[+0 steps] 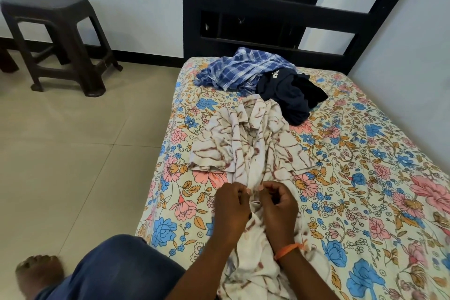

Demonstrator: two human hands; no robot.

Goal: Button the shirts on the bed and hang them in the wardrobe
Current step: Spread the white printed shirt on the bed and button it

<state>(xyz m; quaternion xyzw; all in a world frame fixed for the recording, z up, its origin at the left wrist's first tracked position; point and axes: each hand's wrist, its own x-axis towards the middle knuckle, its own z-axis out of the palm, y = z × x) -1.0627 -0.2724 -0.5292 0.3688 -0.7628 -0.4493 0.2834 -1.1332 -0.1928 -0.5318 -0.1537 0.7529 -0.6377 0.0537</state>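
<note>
White patterned shirt (253,153) being buttoned on the bed (365,178).
Its front edges are pinched by the left hand (231,212) and right hand (277,207); beyond are heaped a blue checked shirt (241,73) and a navy garment (289,95).

Soft, even daylight over my bed (365,178), faint shadows only; wide-angle bending at the edges, slight softness throughout.

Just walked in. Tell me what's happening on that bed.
A person is buttoning a cream shirt with brown streaks spread on the floral bed. The left hand and right hand both pinch its front edges near the lower part. A blue checked shirt and a dark navy garment lie crumpled at the far end, not yet touched. No wardrobe or hanger is visible.
</note>
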